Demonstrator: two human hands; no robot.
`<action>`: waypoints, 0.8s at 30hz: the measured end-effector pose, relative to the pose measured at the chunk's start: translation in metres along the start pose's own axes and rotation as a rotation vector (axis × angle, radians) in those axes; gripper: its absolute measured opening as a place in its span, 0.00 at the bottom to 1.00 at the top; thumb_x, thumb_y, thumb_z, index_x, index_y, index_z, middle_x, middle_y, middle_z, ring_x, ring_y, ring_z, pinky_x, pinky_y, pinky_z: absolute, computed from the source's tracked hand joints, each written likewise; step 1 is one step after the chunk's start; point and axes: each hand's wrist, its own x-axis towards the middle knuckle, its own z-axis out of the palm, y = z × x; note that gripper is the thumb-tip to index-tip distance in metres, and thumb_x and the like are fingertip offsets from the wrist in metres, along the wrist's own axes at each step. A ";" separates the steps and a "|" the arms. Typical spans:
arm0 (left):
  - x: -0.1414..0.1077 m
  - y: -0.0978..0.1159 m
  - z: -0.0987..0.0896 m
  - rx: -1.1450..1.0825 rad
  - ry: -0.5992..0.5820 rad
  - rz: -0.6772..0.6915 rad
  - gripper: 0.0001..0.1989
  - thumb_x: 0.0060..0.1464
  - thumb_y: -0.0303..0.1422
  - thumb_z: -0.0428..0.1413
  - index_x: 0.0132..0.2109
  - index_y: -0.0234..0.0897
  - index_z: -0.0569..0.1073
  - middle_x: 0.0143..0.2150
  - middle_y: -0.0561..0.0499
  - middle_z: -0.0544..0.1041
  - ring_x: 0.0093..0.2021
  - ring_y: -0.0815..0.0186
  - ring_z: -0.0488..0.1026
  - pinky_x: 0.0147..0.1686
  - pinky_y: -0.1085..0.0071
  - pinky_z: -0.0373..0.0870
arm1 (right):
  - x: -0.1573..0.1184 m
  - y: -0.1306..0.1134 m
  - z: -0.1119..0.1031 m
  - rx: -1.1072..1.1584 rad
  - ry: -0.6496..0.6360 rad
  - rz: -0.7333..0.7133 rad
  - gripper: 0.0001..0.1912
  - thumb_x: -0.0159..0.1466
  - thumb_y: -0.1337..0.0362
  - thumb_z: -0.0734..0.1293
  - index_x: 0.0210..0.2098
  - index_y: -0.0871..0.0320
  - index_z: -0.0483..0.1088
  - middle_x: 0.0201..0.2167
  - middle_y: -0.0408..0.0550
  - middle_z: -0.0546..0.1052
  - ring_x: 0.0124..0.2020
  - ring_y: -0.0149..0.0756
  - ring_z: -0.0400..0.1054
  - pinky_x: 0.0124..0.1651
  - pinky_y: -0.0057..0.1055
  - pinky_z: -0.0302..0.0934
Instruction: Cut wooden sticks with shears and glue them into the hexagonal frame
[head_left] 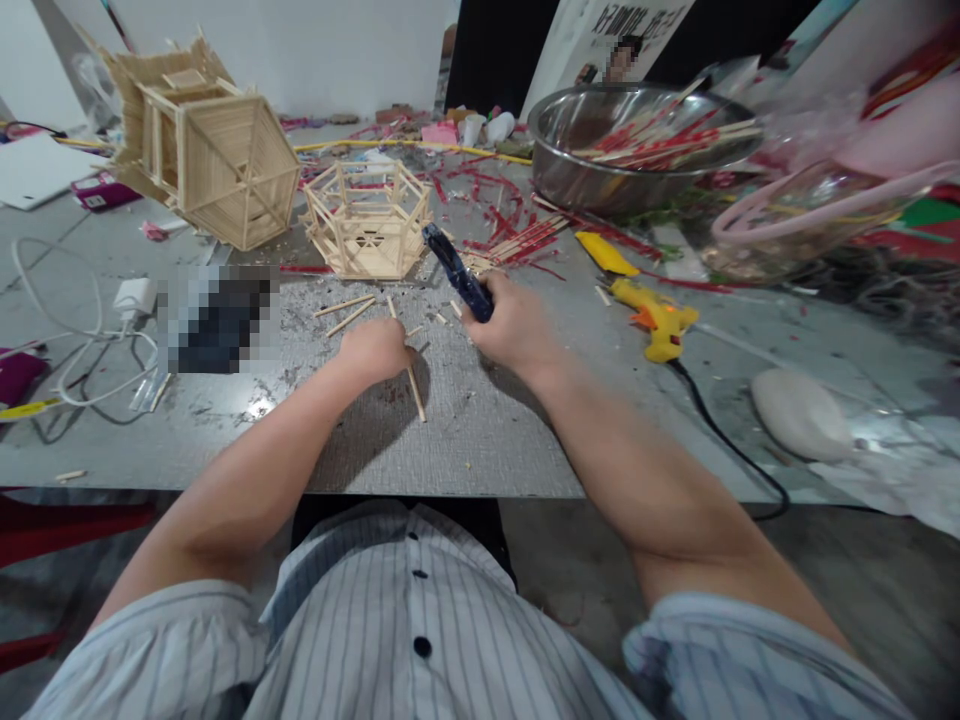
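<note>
My left hand [375, 350] is closed around a thin wooden stick [417, 392], which pokes out above and below the fingers just over the table. Level with it on the right, my right hand [516, 322] grips a dark blue hand tool [459, 275], pliers-like in shape, pointing up and to the left; its jaws are hard to make out. Short cut sticks [346, 312] lie beyond my left fingers. Behind both hands stands an open six-sided frame of sticks [367, 262]. Farther left, a larger six-sided stick model [238, 172] rests tilted on its side.
A yellow glue gun [664, 318] with a black cord lies to the right. Behind it stands a steel basin [559, 180] holding red-tipped sticks. Red scraps litter the back. Left are a blurred-out dark object [221, 322] and a white charger [135, 298]; a white rounded object [799, 412] sits right.
</note>
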 end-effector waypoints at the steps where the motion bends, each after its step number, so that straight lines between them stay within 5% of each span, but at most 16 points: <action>1: 0.000 0.001 0.000 -0.007 0.004 -0.012 0.14 0.50 0.36 0.52 0.39 0.34 0.78 0.37 0.34 0.79 0.43 0.46 0.77 0.39 0.57 0.72 | 0.000 0.000 0.000 0.001 -0.003 0.002 0.17 0.55 0.62 0.65 0.44 0.56 0.68 0.34 0.53 0.77 0.35 0.48 0.71 0.37 0.41 0.62; 11: -0.005 0.004 -0.003 0.025 -0.039 0.049 0.14 0.49 0.34 0.51 0.38 0.33 0.78 0.36 0.32 0.79 0.43 0.43 0.77 0.38 0.54 0.71 | 0.000 -0.005 -0.004 0.040 -0.012 0.019 0.15 0.55 0.63 0.65 0.42 0.56 0.68 0.35 0.53 0.77 0.37 0.48 0.72 0.38 0.40 0.62; 17: -0.002 0.003 -0.003 -0.021 -0.003 0.055 0.08 0.46 0.31 0.52 0.29 0.35 0.75 0.28 0.40 0.76 0.34 0.54 0.75 0.31 0.65 0.66 | 0.003 -0.008 -0.009 0.333 0.016 0.147 0.03 0.55 0.64 0.64 0.31 0.53 0.65 0.23 0.45 0.73 0.28 0.42 0.71 0.33 0.37 0.62; 24: 0.002 0.002 -0.002 -0.640 0.089 0.214 0.07 0.47 0.31 0.53 0.23 0.38 0.66 0.18 0.56 0.60 0.20 0.72 0.55 0.23 0.73 0.52 | 0.005 -0.016 -0.006 0.930 -0.075 0.430 0.09 0.52 0.64 0.70 0.27 0.53 0.64 0.15 0.35 0.66 0.16 0.30 0.62 0.21 0.30 0.58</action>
